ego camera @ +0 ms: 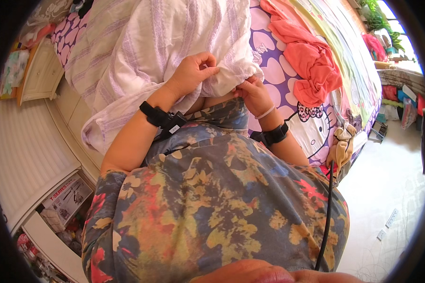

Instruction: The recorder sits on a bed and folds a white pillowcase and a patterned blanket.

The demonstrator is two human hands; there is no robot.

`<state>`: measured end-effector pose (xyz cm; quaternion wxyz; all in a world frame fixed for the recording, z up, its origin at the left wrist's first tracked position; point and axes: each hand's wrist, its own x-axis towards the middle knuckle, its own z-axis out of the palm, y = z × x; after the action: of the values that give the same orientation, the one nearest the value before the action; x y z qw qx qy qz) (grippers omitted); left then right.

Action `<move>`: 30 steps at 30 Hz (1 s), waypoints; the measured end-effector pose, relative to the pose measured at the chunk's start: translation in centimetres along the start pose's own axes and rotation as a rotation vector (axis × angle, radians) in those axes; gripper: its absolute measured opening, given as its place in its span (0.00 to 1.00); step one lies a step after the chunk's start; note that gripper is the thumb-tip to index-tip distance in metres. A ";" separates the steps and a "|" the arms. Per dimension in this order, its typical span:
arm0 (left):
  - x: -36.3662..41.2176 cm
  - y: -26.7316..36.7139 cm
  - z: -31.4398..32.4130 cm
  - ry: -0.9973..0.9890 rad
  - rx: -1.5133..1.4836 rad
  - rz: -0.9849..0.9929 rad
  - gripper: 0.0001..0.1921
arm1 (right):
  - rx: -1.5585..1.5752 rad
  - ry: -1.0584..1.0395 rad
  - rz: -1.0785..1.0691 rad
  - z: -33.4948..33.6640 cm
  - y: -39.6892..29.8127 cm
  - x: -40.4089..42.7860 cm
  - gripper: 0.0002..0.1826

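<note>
A white cloth with lavender stripes (145, 46) is spread over the bed and across my lap. My left hand (194, 72) is raised over its near part, thumb and index finger pinched together at the cloth. My right hand (253, 92) grips the cloth's bunched near right corner between thumb and fingers. The stretch of cloth between the two hands is gathered in folds. Both wrists wear black straps with small devices. What lies beneath the folds is hidden.
Right of the cloth, a crumpled coral garment (313, 67) lies on the purple patterned bedsheet (272, 70). Beyond it is a pale multicolored cloth (354, 78). A tan bundled fabric (341, 145) sits at the bed's near edge by a black cable (326, 219). A cream cabinet (40, 74) stands at left.
</note>
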<state>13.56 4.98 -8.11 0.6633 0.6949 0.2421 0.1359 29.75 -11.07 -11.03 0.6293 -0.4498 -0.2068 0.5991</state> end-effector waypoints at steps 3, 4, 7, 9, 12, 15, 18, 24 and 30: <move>0.1 -0.2 -0.3 0.079 0.034 0.026 0.05 | -0.032 -0.009 -0.013 -0.1 0.1 -0.3 0.12; 0.1 -0.3 -0.4 0.132 0.049 0.036 0.06 | -0.032 -0.009 -0.013 -0.3 0.2 -0.3 0.12; 0.7 -2.3 -1.3 0.419 0.152 0.162 0.06 | 0.020 -0.020 -0.064 -0.5 0.8 -0.1 0.12; 0.4 -1.5 -0.6 0.346 0.287 0.120 0.07 | 0.072 -0.006 -0.085 -0.7 0.9 0.0 0.15; -0.7 0.4 0.9 0.221 0.421 0.150 0.10 | 0.049 0.044 -0.056 0.0 0.2 -0.3 0.17; -1.2 1.4 1.0 0.168 0.452 0.296 0.12 | 0.034 0.063 -0.063 0.5 0.0 -0.4 0.19; -1.7 1.6 1.5 0.147 0.462 0.421 0.12 | 0.033 0.079 -0.063 0.2 0.3 -0.3 0.18; -1.3 0.6 2.1 0.111 0.588 0.501 0.11 | -0.006 0.096 -0.044 0.5 0.1 -0.5 0.18; -1.2 0.9 2.0 0.048 0.408 0.239 0.13 | 0.001 0.146 -0.085 1.0 0.4 -0.1 0.15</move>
<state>13.71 2.67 -7.24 0.4822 0.8349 0.1965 0.1782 28.70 -10.88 -10.80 0.6679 -0.4827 -0.1791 0.5374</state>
